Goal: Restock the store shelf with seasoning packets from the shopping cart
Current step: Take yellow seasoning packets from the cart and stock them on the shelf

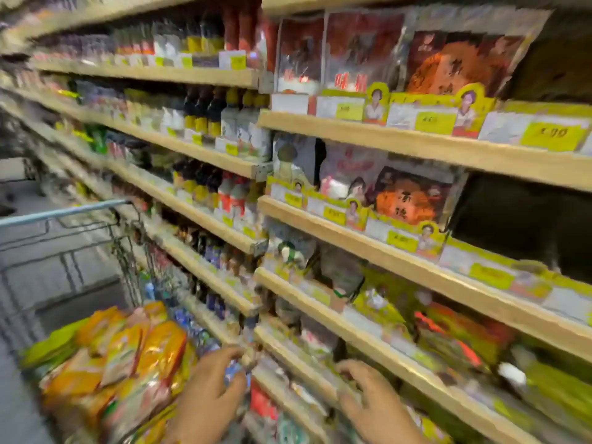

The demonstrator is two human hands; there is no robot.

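Two hands in view at the bottom of a motion-blurred head view. Left hand [213, 392] reaches forward with fingers loosely curved; something pale and blue shows at its fingertips, but the blur hides whether it grips that or merely passes over it — cannot tell. Right hand [373, 395] hovers with fingers spread and relaxed, holding nothing, just in front of the low shelf edge [320, 373].

Seasoning packets [128, 357], orange, yellow and green, lie heaped in the shopping cart [61, 213] directly to the left of the left hand. Store shelf tiers rise ahead of and above both hands, the right bay stocked with red packets [448, 65] behind yellow price tags [551, 134].

Judgement: between placements, with the cart heap not yet emptied. To do this step well: take one packet type at a time from the heap, match it to the facing already on the tier, and slide it in upright behind the lip with the label outward. The free hand should steady neighbouring packets so the row does not slump.
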